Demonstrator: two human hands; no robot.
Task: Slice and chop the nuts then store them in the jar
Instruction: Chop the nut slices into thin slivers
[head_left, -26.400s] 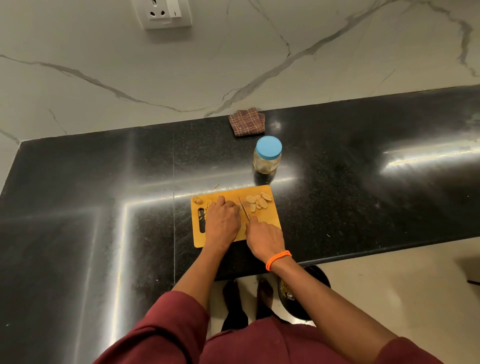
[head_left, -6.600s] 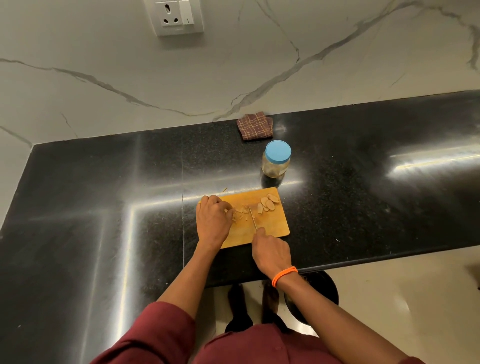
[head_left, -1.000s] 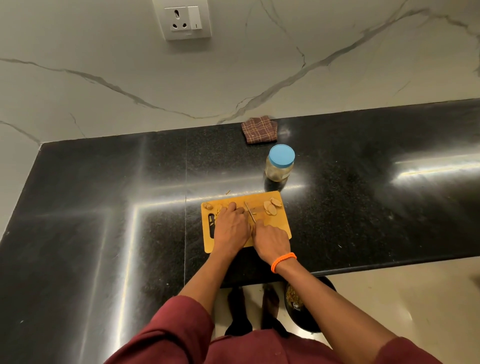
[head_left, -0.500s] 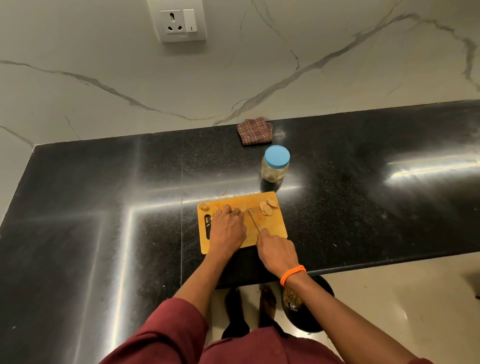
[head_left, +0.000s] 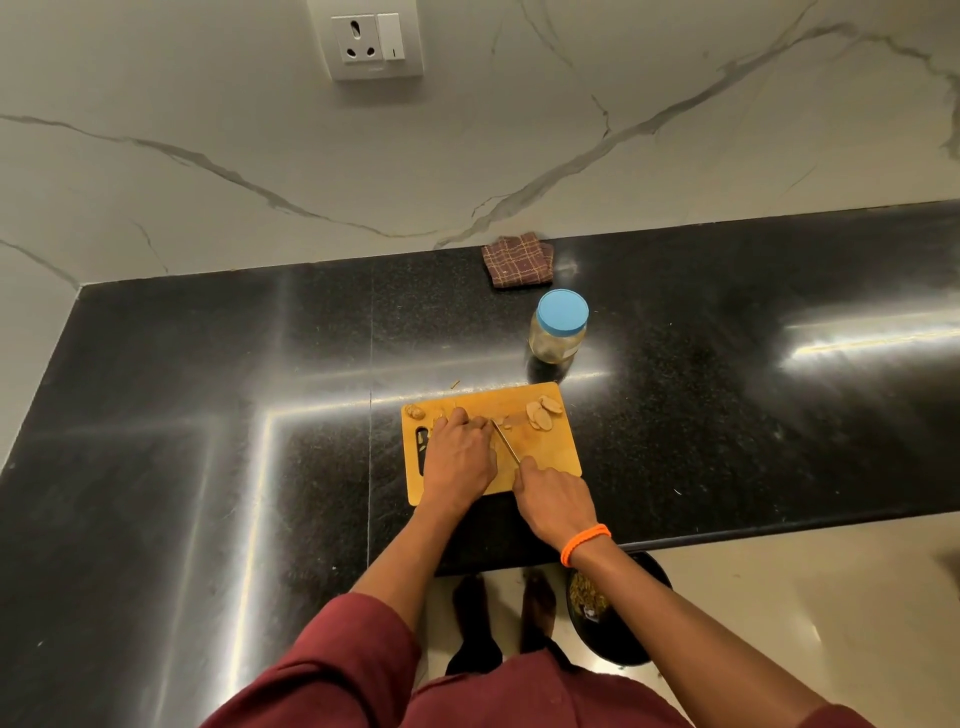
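Right hand (head_left: 553, 499) grasping knife (head_left: 505, 441) has drawn back nearer since last cut, left hand (head_left: 460, 457) still pinning nuts (head_left: 543, 411) on board (head_left: 545, 452); slicing continues, jar (head_left: 558, 332) closed.

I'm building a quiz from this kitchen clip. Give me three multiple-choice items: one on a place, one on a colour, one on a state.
1. Where does the jar stand?
A. on the cutting board
B. on the counter behind the cutting board
C. on the floor

2. What colour is the jar's lid?
A. red
B. green
C. blue

3. What is the right hand doing?
A. gripping the knife
B. lifting the jar
C. resting empty

Answers: 1 B, it stands on the black counter beyond the cutting board; 2 C, the lid is blue; 3 A, the blade extends from its fist.
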